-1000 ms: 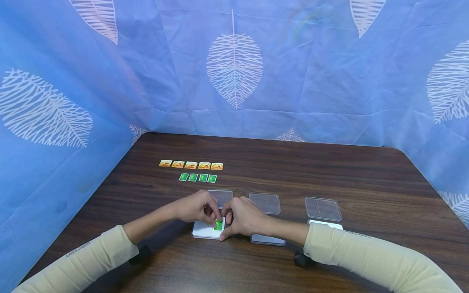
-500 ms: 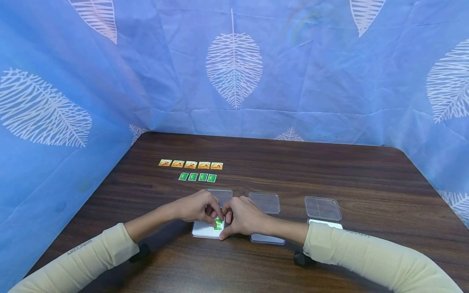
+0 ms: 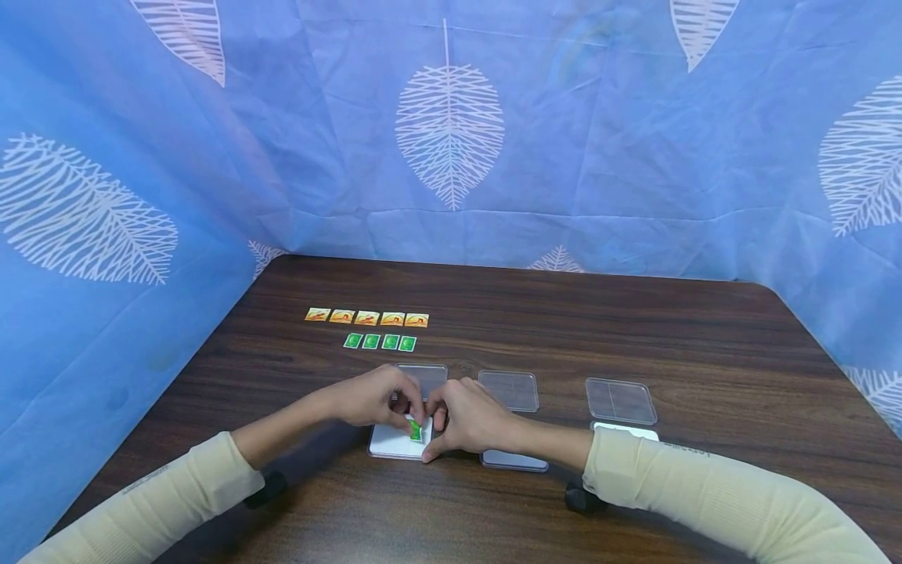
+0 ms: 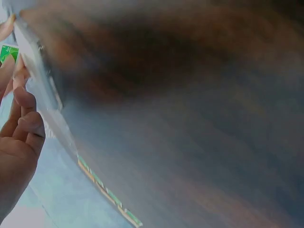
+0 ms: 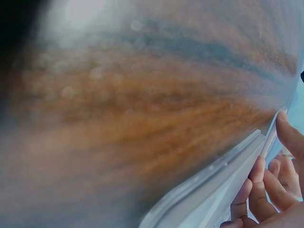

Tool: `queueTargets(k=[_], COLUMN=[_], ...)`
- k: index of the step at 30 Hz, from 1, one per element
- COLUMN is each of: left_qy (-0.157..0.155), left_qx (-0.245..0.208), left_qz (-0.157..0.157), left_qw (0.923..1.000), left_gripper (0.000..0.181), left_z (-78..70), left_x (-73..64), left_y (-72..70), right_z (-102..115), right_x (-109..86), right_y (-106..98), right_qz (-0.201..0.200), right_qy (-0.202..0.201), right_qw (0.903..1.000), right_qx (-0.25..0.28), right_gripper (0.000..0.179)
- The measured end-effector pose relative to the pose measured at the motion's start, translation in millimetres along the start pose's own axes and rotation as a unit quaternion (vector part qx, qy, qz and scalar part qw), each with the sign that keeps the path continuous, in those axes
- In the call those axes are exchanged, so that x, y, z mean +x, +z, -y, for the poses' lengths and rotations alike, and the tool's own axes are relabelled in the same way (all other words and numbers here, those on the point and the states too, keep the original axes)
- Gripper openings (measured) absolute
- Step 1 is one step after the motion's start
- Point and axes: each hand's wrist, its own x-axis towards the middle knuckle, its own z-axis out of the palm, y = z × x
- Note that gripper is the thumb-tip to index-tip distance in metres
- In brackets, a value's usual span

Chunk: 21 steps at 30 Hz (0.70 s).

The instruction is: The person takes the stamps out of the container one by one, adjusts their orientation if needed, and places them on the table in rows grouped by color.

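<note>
My left hand [image 3: 380, 398] pinches a small green stamp-like card [image 3: 416, 429] between thumb and finger, over the white surface of a shallow clear-edged case [image 3: 393, 446]. The card looks tilted, and the fingers cover part of it. In the left wrist view the green card [image 4: 8, 53] shows at the left edge by the fingertips. My right hand [image 3: 474, 415] holds the right side of that case, thumb at the near corner and fingers curled at the far side. The right wrist view shows the right hand [image 5: 273, 190] at the edge of a case.
Several green cards [image 3: 371, 341] lie in a row beyond the hands, behind them a row of orange-yellow cards [image 3: 367, 318]. Clear lids [image 3: 509, 390] lie behind the cases. Two more white cases [image 3: 514, 462] sit to the right, partly covered by the right arm.
The green card has turned from lying nearly flat to a tilted, narrower view in the left fingers. The right hand and the case have stayed in place.
</note>
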Motion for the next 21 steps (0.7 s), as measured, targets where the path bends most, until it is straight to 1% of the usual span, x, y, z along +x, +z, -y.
queueTargets(k=[4,9,11,16,19,21], left_qy=[-0.014,-0.024,-0.033,-0.060,-0.073,-0.074], left_qx=[-0.007,-0.041,-0.054,-0.069,-0.084,-0.093], left_qz=[-0.016,-0.037,-0.047,-0.067,-0.074,-0.077], left_qw=[0.9997,0.9982,0.9968,0.9935,0.9910,0.9899], left_gripper=[0.009,0.009,0.008,0.007,0.007,0.007], left_z=[0.5,6.5,8.1,8.2,8.2,8.3], left_x=[-4.2,-10.6,-13.2,-18.0,-20.0,-21.1], left_y=[-7.0,-13.7,-15.8,-19.9,-21.8,-23.1], right_z=[0.0,-0.7,-0.8,-0.8,-0.5,-0.1], right_x=[0.5,0.4,0.5,-0.5,-1.1,-1.1], right_y=[0.1,0.0,0.0,-0.6,-0.9,-0.9], right_qz=[0.003,0.007,0.008,0.009,0.008,0.007], right_qy=[0.001,0.002,0.003,0.004,0.002,0.002], right_qw=[1.0000,0.9999,0.9999,0.9998,0.9998,0.9998], right_qx=[0.004,0.011,0.010,0.015,0.018,0.018], right_gripper=[0.035,0.035,0.036,0.037,0.038,0.038])
